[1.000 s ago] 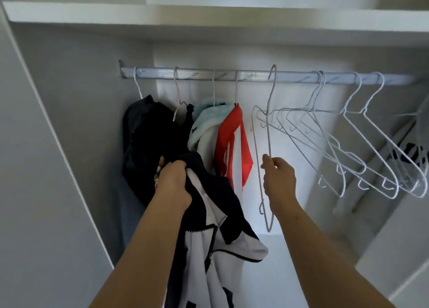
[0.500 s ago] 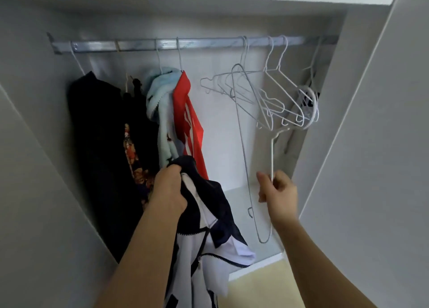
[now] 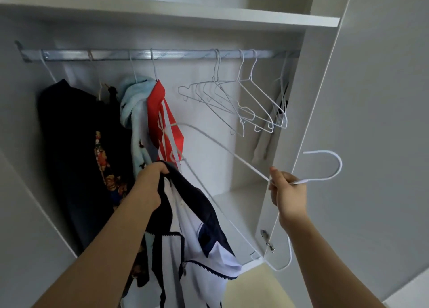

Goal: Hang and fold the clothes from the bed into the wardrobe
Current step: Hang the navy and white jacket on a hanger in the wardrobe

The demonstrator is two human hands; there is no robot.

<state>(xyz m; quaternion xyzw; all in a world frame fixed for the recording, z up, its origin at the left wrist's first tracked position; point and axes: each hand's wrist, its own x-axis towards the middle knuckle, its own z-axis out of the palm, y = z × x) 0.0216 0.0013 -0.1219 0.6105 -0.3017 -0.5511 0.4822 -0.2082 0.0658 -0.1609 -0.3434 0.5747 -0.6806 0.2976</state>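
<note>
Your right hand [image 3: 289, 196] is pinching hanger [image 3: 236, 155] neck, hook pointing right of fingers, frame slanting left. Left hand [image 3: 148, 187] is gripping jacket [image 3: 192, 215], drooping below fingers.

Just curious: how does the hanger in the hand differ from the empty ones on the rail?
The held hanger lies sideways off the rail, hook pointing right; the rail hangers hang hooked on it. The right hand pinches the held hanger's neck; nothing touches the rail hangers. Both are white wire.
</note>
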